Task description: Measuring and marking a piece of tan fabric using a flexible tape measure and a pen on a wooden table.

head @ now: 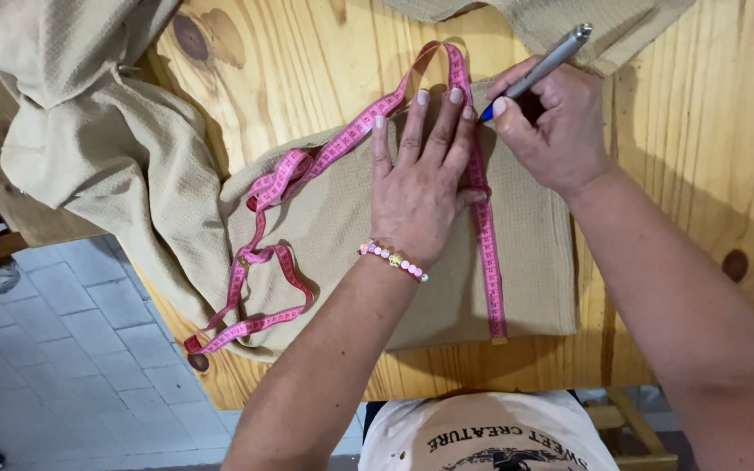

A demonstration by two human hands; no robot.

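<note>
Beige fabric (325, 235), folded into a thick rectangle, is lying on a pale wooden table (700, 157) near its front edge, with the loose remainder trailing up and over the table's left side; a pink measuring tape (487, 244) is running straight down the folded piece from its far edge to its near edge, the slack looping back across the cloth and curling off to the left. Reaching in from below, the left hand (419, 179) is lying palm down with fingers spread and extended, pressing the tape and cloth flat, the little-finger side touching the tape; a beaded bracelet (393, 259) is circling the wrist. Coming in from the lower right, the right hand (556, 131) is curling closed around a silver pen (538, 70), thumb and forefinger pinching near its blue tip, which is meeting the fabric just beside the tape and the left fingertips; the pen's barrel is slanting up and away to the right. A grey tiled floor (71, 349) is showing below the table's left side.
</note>
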